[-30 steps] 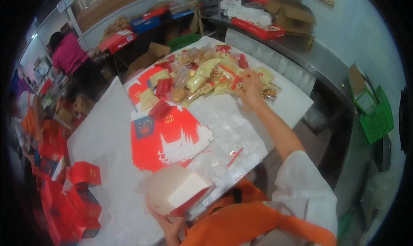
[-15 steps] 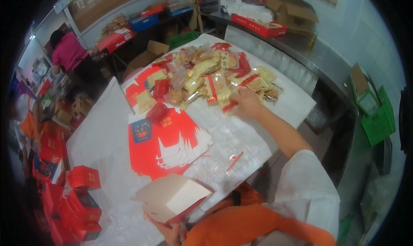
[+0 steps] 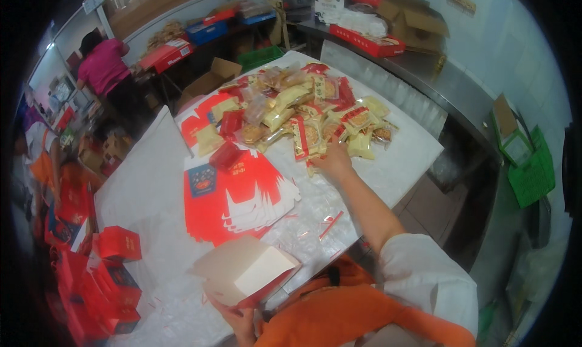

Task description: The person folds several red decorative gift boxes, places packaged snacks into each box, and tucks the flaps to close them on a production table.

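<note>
My left hand [image 3: 241, 320] grips an open carton [image 3: 251, 262], red outside with a pale inside, at the bottom centre. My right hand [image 3: 332, 162] reaches into a pile of wrapped snack packets [image 3: 282, 110], touching the front ones beside a yellow-and-red packet [image 3: 301, 135]; its fingertips are partly hidden. Flat red printed cartons [image 3: 205, 213] lie left of the pile, with a red packet [image 3: 225, 155] on them. A clear plastic sheet with a red strip [image 3: 330, 224] lies below my right forearm.
Red boxes [image 3: 118, 286] stand at the lower left of the white table [image 3: 139, 195]. Two co-workers [image 3: 106, 68] [image 3: 39, 159] are at the left. A steel counter [image 3: 461, 92] runs along the right with cardboard boxes [image 3: 412, 23] and green plastic baskets [image 3: 527, 177].
My right hand has moved down and left along the front of the pile, and some packets there have shifted. My left hand still holds the carton, nearly in place.
</note>
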`<state>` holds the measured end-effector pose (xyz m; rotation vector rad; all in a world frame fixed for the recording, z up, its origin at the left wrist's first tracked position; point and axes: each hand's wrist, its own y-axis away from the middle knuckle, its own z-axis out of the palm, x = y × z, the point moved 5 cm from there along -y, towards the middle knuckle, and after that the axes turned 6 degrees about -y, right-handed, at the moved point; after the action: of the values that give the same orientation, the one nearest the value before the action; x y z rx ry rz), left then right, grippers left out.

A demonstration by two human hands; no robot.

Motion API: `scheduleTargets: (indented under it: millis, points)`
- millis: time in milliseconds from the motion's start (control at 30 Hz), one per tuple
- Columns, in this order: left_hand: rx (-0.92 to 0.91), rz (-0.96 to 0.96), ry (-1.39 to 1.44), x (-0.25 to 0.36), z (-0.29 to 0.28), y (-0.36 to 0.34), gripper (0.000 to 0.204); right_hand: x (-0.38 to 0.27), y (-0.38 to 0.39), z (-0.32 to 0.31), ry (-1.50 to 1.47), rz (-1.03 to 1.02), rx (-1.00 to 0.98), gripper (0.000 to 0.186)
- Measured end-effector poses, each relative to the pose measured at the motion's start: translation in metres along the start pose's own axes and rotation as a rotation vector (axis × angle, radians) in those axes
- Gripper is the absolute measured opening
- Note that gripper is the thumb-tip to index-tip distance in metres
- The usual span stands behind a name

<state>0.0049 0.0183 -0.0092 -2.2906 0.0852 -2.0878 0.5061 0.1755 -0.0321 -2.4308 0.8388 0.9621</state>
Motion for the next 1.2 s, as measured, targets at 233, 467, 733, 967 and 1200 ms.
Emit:
scheduleTargets:
  millis: [233, 467, 733, 967, 1200]
  points:
    - [0.012, 0.087, -0.028, 0.027, 0.007, 0.000, 0.118, 0.030, 0.032, -0.005, -0.304, 0.087, 0.001, 0.114]
    - [-0.032, 0.192, -0.094, 0.009, -0.010, -0.013, 0.116, 0.003, 0.030, -0.055, -0.868, 0.067, -0.390, 0.058]
    - [0.044, 0.184, -0.089, 0.041, -0.011, -0.003, 0.116, -0.030, -0.072, 0.031, 0.543, -0.316, -0.613, 0.081]
    - [0.076, 0.537, -0.382, 0.050, -0.019, -0.015, 0.125, -0.041, -0.063, 0.021, 0.212, -0.457, -0.499, 0.072]
    - [-0.049, 0.590, -0.500, 0.089, -0.002, -0.034, 0.088, -0.142, 0.037, -0.049, -0.042, -0.581, -0.337, 0.060]
